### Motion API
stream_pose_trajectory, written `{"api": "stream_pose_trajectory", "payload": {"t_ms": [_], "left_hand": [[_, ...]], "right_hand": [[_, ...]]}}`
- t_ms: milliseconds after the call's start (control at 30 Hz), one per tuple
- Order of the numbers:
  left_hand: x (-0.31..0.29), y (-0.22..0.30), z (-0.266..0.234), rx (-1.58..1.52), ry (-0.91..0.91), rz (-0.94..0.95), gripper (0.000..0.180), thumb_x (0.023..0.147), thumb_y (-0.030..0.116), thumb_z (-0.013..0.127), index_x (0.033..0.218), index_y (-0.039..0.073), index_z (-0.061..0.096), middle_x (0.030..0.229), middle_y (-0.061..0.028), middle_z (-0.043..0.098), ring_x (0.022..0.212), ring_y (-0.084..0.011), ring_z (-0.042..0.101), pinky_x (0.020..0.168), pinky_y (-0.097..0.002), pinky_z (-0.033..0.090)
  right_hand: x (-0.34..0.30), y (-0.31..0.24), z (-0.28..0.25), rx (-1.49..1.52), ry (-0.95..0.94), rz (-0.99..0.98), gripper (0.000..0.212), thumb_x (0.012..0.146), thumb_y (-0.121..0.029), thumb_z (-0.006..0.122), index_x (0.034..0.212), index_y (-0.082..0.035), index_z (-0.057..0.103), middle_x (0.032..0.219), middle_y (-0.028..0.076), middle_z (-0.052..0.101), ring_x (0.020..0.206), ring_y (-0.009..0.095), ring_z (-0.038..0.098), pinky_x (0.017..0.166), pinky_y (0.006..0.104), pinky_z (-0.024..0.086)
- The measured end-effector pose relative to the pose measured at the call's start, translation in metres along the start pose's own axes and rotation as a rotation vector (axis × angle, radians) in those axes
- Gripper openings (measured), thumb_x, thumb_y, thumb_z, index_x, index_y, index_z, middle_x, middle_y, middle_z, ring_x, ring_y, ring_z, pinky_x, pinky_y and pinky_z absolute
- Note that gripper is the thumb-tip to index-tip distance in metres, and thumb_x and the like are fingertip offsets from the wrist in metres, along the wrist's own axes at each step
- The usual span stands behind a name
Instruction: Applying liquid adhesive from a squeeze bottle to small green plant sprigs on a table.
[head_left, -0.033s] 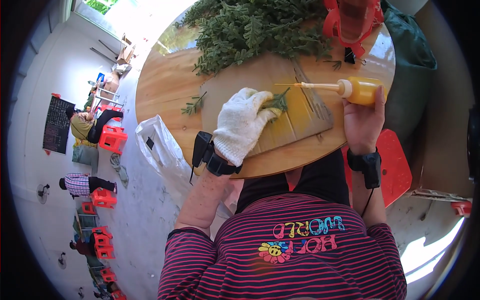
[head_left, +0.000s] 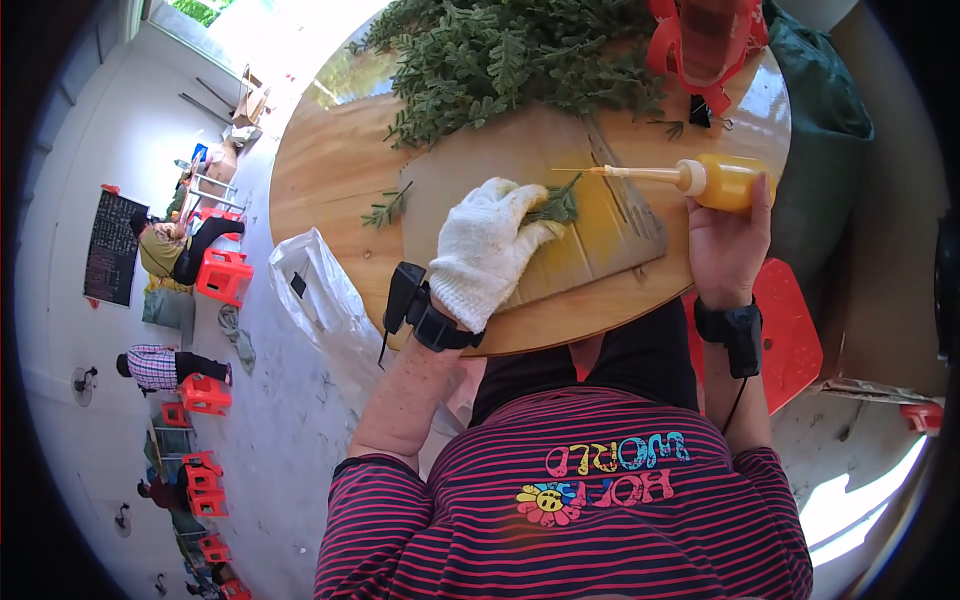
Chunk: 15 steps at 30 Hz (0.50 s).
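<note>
A small green sprig (head_left: pixel 557 203) is grasped between thumb and fingers by the left hand (head_left: pixel 490 245), which is covered by a white knitted glove stained yellow at the fingertips. The sprig is held over a cardboard sheet (head_left: pixel 610 225), marked with yellow stains, towards the near edge of the table (head_left: pixel 325 180). A squeeze bottle (head_left: pixel 728 183) of yellow liquid is gripped by the bare right hand (head_left: pixel 730 245) at the table's right edge. Its thin nozzle is pointed left, the tip close to the sprig; whether contact is made cannot be determined. A loose sprig (head_left: pixel 387 206) is noted left of the cardboard. A heap of greenery (head_left: pixel 500 70) is piled along the far edge, and a red object (head_left: pixel 712 50) is located at the far right.
</note>
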<state>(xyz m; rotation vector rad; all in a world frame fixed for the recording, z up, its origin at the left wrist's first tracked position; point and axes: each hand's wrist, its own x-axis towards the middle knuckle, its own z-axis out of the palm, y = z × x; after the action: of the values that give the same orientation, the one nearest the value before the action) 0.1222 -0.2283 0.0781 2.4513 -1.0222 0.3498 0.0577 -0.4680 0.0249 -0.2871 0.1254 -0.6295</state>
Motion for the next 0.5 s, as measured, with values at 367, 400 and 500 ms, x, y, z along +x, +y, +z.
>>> {"api": "stream_pose_trajectory", "payload": {"t_ms": [367,400,500], "left_hand": [[0.004,-0.017,0.003,0.018,-0.156,0.097,0.042,0.070,0.021,0.070,0.110,0.013,0.061,0.098,-0.0097,0.057,0.092,-0.0285,0.053,0.080,-0.0370,0.045],[0.002,-0.018,0.004,0.010,-0.142,0.100,0.043,0.070,0.022,0.070,0.111,0.013,0.061,0.097,-0.0095,0.057,0.092,-0.0286,0.053,0.080,-0.0371,0.045],[0.002,-0.019,0.007,-0.013,-0.131,0.102,0.044,0.069,0.022,0.070,0.111,0.013,0.060,0.097,-0.0093,0.057,0.091,-0.0286,0.053,0.080,-0.0372,0.045]], "right_hand": [[-0.017,-0.021,0.001,-0.375,-0.139,-0.249,0.029,0.091,-0.027,0.054,0.109,-0.004,0.054,0.106,0.006,0.059,0.098,0.019,0.057,0.087,0.0356,0.044],[-0.017,-0.022,0.001,-0.424,-0.159,-0.261,0.029,0.091,-0.026,0.054,0.109,-0.004,0.054,0.105,0.006,0.059,0.097,0.018,0.057,0.087,0.0352,0.044],[-0.015,-0.023,0.004,-0.507,-0.202,-0.275,0.028,0.091,-0.024,0.054,0.109,-0.003,0.054,0.103,0.006,0.060,0.096,0.017,0.057,0.087,0.0348,0.044]]}}
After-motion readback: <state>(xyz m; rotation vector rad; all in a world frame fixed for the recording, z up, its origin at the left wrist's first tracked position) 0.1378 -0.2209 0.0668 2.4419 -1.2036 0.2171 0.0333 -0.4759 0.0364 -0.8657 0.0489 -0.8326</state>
